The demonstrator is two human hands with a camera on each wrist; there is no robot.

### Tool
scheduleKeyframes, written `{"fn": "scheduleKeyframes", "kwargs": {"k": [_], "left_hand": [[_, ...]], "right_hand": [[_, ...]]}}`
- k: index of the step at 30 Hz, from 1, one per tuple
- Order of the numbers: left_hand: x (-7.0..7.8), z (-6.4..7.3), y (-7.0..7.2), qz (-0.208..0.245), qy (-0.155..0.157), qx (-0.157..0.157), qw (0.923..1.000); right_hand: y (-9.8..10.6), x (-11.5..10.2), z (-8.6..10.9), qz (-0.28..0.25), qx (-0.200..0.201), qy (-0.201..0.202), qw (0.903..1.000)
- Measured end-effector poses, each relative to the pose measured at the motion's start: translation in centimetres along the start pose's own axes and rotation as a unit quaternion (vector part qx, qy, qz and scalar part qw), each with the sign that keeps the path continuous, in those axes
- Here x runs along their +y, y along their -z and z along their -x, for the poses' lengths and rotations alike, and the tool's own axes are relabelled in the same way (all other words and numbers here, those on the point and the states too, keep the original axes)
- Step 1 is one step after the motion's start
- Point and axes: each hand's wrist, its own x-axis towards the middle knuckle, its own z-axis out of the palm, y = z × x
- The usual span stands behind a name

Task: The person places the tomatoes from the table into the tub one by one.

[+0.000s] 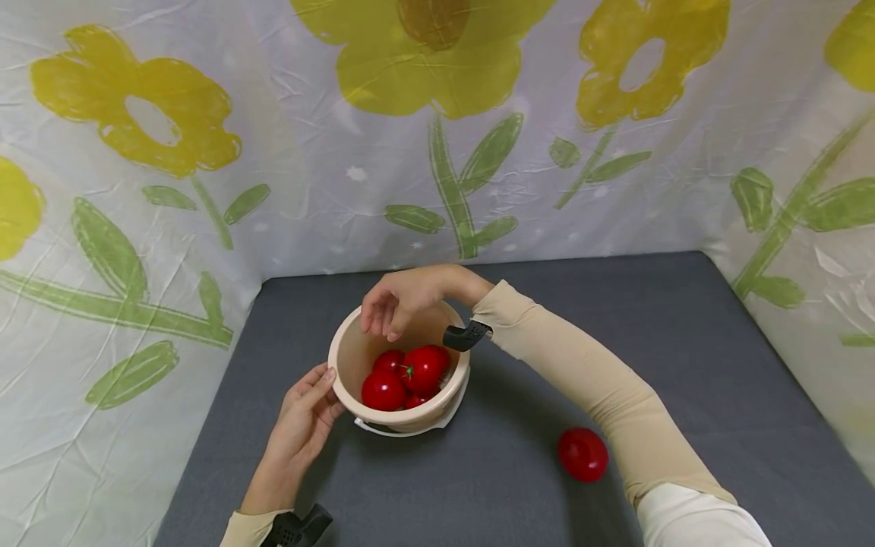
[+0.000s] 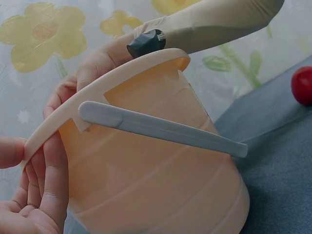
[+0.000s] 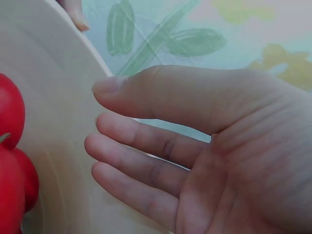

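Note:
A cream bucket [image 1: 352, 353] stands on the dark tabletop with several red tomatoes [image 1: 384, 390] inside, one showing a green stem. My left hand [image 1: 307, 418] pinches the bucket's left rim between thumb and fingers; the left wrist view shows the fingers [image 2: 56, 170] under the rim. Over the bucket's far left side hangs my right hand [image 1: 410, 296], its fingers loosely bent and nothing in them. In the right wrist view, tomatoes [image 3: 9, 112] sit at the left, apart from the fingertips. Another red tomato [image 1: 582, 454] lies on the table, to the right of the bucket.
The bucket's white handle [image 1: 410, 433] hangs down at its near side. A dark grey cloth [image 1: 492, 486] covers the table. Behind and at both sides hangs a curtain [image 1: 307, 152] printed with yellow flowers. My right forearm [image 1: 588, 372] reaches across above the table.

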Motion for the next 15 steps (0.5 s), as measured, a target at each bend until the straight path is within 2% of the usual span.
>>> {"fn": "scheduleKeyframes", "kwargs": {"k": [15], "left_hand": [[-0.11, -0.05, -0.02, 0.001, -0.001, -0.001, 1.0]], "right_hand": [[-0.56, 0.8, 0.02, 0.003, -0.002, 0.004, 1.0]]}}
